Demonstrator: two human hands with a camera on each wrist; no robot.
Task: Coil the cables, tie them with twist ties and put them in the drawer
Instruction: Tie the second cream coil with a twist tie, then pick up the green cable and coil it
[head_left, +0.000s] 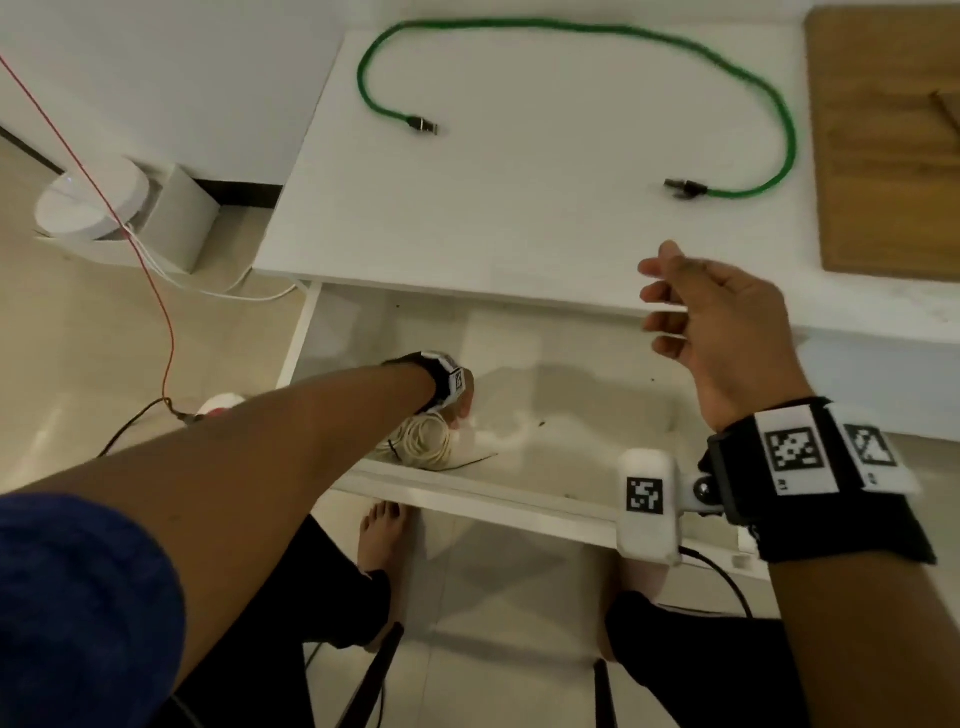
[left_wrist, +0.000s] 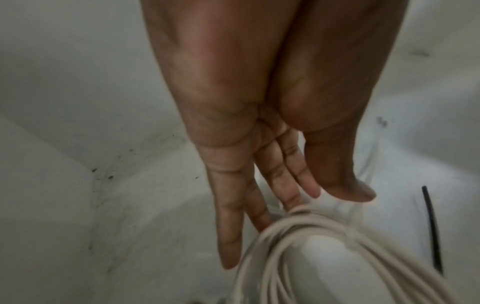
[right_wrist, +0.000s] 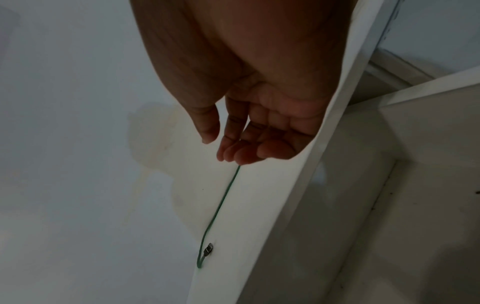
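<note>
1. Cream cable coil (head_left: 423, 439) sits low in the open drawer (head_left: 582, 410), centre-left of the head view, and the left hand (head_left: 460, 402) is right on top of it. In the wrist view its fingers (left_wrist: 262, 191) lie straight against the loops, seemingly setting it down rather than gripping.
2. Right hand (head_left: 722, 322), middle right, hangs over the desk edge with loosely curled fingers, holding nothing; likely bound for the next cable.
3. A black twist tie (head_left: 397, 449) pokes out of the coil, so this one looks bound.
4. Green cable (head_left: 571, 28) sprawls uncoiled on the white desk (head_left: 519, 208), upper frame: that job remains.
</note>
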